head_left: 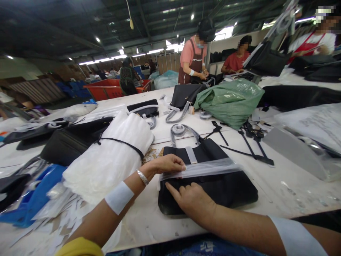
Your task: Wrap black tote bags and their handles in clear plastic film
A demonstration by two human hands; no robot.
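Observation:
A black handbag (213, 193) lies flat on the white table in front of me, its plastic-wrapped strap (179, 130) looped beyond the far edge. Across the bag runs a strip of clear plastic film (213, 169). My left hand (166, 164) is closed in a pinch on the film near its left end. My right hand (195, 201) rests on the bag just below, its index finger stretched towards the bag's left edge and the other fingers loosely bent, holding nothing. A short pale wrapped tab (191, 155) lies over the bag's upper middle.
Left of the bag is a white foam bundle (112, 153) tied with black cord, near a blue tray (39, 199) and paper scraps. Black straps (255, 149) and a green plastic bag (231, 99) lie to the right. Across the table a co-worker (193, 60) handles a bag.

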